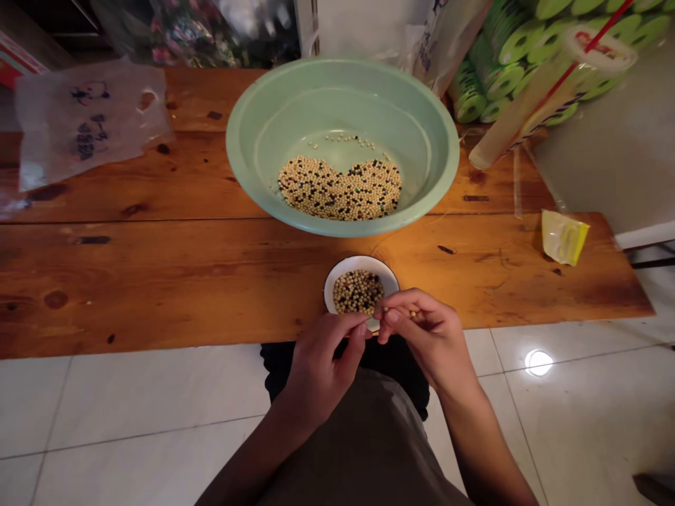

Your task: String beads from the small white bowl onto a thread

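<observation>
Close together over the near rim of a small white bowl (390, 280) with a dark edge, both hands are pinched. My left hand (324, 358) is closed at the fingertips on what looks like a thin thread, its end too fine to see clearly. My right hand (435, 337) has thumb and forefinger pressed together, with a small cream bead (414, 313) showing at its fingers. Cream and dark beads (358, 289) fill the bowl, which my fingers partly cover. A fine thread (403, 233) trails on the wooden table behind the bowl.
Beyond the bowl stands a large green basin (342, 227) holding many mixed beads (337, 190). A plastic bag (89, 126) lies at left. At right are a tall cup (548, 98) with a red straw, green rolls (522, 49) and a small yellow packet (564, 237). The wooden table (184, 281) ends just before my lap.
</observation>
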Action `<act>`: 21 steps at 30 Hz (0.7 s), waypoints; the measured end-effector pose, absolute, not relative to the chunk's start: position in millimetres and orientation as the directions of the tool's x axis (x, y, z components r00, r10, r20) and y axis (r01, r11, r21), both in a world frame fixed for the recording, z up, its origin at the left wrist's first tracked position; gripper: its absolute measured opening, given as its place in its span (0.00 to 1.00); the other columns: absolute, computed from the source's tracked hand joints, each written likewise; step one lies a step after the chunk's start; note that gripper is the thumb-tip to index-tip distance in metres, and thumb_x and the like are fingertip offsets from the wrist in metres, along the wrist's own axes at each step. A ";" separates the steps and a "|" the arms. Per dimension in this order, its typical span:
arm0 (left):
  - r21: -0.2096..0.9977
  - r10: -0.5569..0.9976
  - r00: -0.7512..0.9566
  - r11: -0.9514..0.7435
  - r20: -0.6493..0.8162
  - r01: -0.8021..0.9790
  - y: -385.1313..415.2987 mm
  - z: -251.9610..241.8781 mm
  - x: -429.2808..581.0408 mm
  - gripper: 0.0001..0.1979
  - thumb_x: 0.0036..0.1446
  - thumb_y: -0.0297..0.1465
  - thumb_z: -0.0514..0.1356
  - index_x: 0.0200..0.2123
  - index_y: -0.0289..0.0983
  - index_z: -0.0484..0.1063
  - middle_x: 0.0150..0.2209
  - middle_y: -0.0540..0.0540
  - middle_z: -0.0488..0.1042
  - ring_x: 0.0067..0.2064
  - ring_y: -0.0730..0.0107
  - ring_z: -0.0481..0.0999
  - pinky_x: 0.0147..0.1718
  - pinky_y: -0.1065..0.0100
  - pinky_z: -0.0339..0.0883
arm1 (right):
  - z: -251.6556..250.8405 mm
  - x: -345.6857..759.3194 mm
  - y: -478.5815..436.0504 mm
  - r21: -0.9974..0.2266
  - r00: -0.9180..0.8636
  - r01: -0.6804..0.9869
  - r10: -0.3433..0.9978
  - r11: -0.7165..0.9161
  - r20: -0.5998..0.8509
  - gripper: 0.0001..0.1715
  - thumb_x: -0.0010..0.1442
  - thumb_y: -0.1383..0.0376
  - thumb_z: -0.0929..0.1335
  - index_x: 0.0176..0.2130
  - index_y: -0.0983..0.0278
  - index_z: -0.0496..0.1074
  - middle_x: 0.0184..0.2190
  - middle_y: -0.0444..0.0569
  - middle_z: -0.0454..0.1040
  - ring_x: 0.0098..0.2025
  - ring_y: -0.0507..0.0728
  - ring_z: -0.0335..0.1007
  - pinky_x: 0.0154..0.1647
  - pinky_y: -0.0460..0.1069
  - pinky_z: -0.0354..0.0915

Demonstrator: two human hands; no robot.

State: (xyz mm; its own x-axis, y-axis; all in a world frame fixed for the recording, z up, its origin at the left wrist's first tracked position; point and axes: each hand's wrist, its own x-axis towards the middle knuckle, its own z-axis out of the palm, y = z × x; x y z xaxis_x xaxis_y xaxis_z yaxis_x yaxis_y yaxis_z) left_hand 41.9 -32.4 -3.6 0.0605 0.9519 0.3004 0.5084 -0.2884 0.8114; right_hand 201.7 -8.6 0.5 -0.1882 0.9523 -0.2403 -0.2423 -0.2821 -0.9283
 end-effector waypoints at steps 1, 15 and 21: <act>0.804 0.949 0.066 -0.296 0.307 0.515 -32.4 -3.7 41.8 0.06 0.61 0.25 0.57 0.40 0.39 0.71 0.31 0.50 0.79 0.32 0.73 0.79 0.35 0.72 0.73 | 1.0 202.2 -8.5 -0.938 -0.182 -0.216 0.955 -0.270 -0.234 0.04 0.59 0.66 0.71 0.38 0.60 0.76 0.23 0.42 0.76 0.25 0.52 0.72 0.31 0.48 0.70; 0.809 0.962 0.077 -0.261 0.260 0.527 -31.7 -6.6 41.2 0.05 0.63 0.27 0.56 0.40 0.38 0.71 0.36 0.48 0.79 0.36 0.72 0.79 0.39 0.72 0.73 | 4.4 198.5 -8.2 -0.959 -0.245 -0.039 0.933 -0.280 -0.262 0.09 0.61 0.64 0.69 0.44 0.60 0.72 0.22 0.39 0.69 0.23 0.49 0.63 0.22 0.44 0.57; 0.814 0.962 0.063 -0.259 0.266 0.520 -30.2 -12.9 42.1 0.05 0.63 0.27 0.56 0.40 0.38 0.71 0.35 0.49 0.79 0.36 0.72 0.79 0.40 0.72 0.72 | 1.7 196.9 -8.1 -0.971 -0.172 0.068 0.956 -0.230 -0.238 0.07 0.62 0.62 0.68 0.34 0.63 0.70 0.19 0.38 0.64 0.21 0.49 0.58 0.22 0.45 0.55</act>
